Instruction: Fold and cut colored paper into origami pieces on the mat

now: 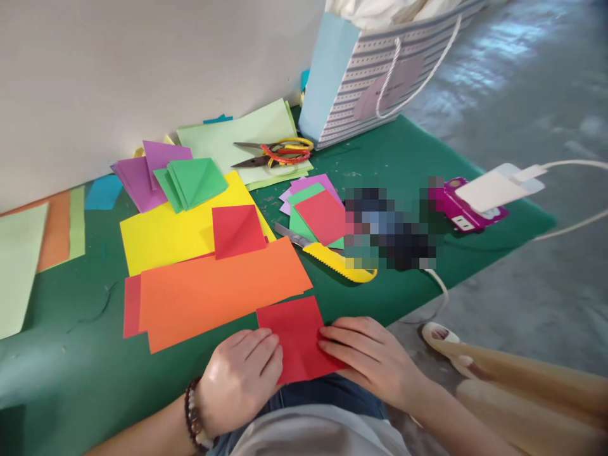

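Between my hands at the table's near edge is a red paper square (299, 335) with faint creases. My left hand (247, 367), a beaded bracelet at its wrist, grips the square's left side with fingers curled over it. On the right side, my right hand (365, 354) holds the same sheet, fingers on top; both thumbs are hidden. Just beyond lie orange paper sheets (223, 291) over red ones. A folded red paper piece (239, 231) rests on a yellow sheet (161, 237). To the right of these is a yellow utility knife (339, 261), its blade out.
Folded green papers (199, 183) and purple papers (142, 177) sit farther back. Scissors (285, 154) lie on pale green sheets (213, 139). A striped paper bag (370, 76) stands behind. At right are a pink power strip (479, 218), a white charger (496, 187) and a person's foot (441, 332).
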`<act>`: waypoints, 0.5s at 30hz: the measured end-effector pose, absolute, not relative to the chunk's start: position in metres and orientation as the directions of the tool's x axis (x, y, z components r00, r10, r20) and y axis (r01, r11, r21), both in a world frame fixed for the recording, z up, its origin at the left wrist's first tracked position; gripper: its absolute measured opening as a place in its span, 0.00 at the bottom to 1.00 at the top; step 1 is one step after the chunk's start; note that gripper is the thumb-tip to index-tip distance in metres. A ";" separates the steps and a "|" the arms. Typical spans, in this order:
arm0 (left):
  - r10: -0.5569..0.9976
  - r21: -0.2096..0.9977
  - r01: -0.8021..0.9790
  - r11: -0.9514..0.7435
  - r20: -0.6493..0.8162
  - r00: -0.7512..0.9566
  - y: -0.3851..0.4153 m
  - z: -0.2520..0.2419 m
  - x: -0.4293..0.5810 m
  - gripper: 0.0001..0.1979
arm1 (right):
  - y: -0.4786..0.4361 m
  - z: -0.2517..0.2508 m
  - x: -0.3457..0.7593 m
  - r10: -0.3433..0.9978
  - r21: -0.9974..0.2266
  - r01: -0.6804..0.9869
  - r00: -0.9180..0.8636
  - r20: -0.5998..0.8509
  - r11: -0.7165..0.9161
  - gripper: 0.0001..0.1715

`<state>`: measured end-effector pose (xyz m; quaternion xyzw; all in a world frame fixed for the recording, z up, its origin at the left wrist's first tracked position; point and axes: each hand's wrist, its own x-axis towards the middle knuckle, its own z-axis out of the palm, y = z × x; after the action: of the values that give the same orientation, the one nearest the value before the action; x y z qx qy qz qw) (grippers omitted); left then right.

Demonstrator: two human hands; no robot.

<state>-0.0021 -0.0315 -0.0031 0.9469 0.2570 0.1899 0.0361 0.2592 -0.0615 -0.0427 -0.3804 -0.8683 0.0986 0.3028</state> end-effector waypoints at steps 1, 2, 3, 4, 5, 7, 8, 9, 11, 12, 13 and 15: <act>0.523 0.195 0.486 -0.852 0.332 0.785 -0.032 -0.004 -0.001 0.11 | -0.061 -0.042 0.258 0.736 -0.432 0.598 -0.511 0.443 0.675 0.14; 0.551 0.233 0.499 -0.835 0.335 0.765 -0.031 -0.004 0.000 0.12 | -0.059 -0.041 0.257 0.759 -0.467 0.600 -0.485 0.433 0.650 0.12; 0.584 0.276 0.516 -0.811 0.338 0.738 -0.030 -0.005 0.000 0.12 | -0.057 -0.040 0.254 0.789 -0.504 0.608 -0.447 0.420 0.613 0.11; 0.627 0.322 0.540 -0.778 0.335 0.703 -0.029 -0.006 0.001 0.11 | -0.055 -0.038 0.251 0.825 -0.542 0.623 -0.400 0.400 0.564 0.10; 0.678 0.367 0.573 -0.733 0.322 0.661 -0.027 -0.007 0.002 0.11 | -0.052 -0.037 0.247 0.862 -0.576 0.642 -0.347 0.370 0.506 0.09; 0.763 0.424 0.637 -0.643 0.289 0.578 -0.024 -0.009 0.002 0.12 | -0.045 -0.033 0.240 0.921 -0.616 0.687 -0.252 0.297 0.386 0.07; 0.778 0.414 0.660 -0.627 0.278 0.564 -0.023 -0.010 0.003 0.13 | -0.043 -0.032 0.236 0.939 -0.619 0.708 -0.220 0.265 0.341 0.08; 0.771 0.375 0.675 -0.636 0.279 0.572 -0.022 -0.011 0.003 0.13 | -0.041 -0.031 0.233 0.949 -0.613 0.727 -0.200 0.242 0.310 0.08; 0.713 0.242 0.674 -0.698 0.311 0.628 -0.021 -0.012 0.003 0.15 | -0.038 -0.031 0.227 0.959 -0.582 0.765 -0.179 0.220 0.276 0.10; 0.676 0.174 0.661 -0.730 0.332 0.658 -0.021 -0.011 0.003 0.15 | -0.038 -0.031 0.225 0.961 -0.565 0.781 -0.171 0.216 0.266 0.11; 0.639 0.120 0.644 -0.756 0.352 0.684 -0.021 -0.011 0.003 0.15 | -0.037 -0.032 0.224 0.964 -0.552 0.794 -0.164 0.211 0.256 0.12; 0.554 0.076 0.575 -0.814 0.396 0.732 -0.023 -0.009 0.004 0.15 | -0.037 -0.032 0.222 0.967 -0.534 0.810 -0.156 0.202 0.242 0.12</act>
<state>0.0038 -0.0226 -0.0093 0.9302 0.3036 0.2047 -0.0257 0.2219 -0.0367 -0.0325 -0.5964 -0.7449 0.1522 0.2572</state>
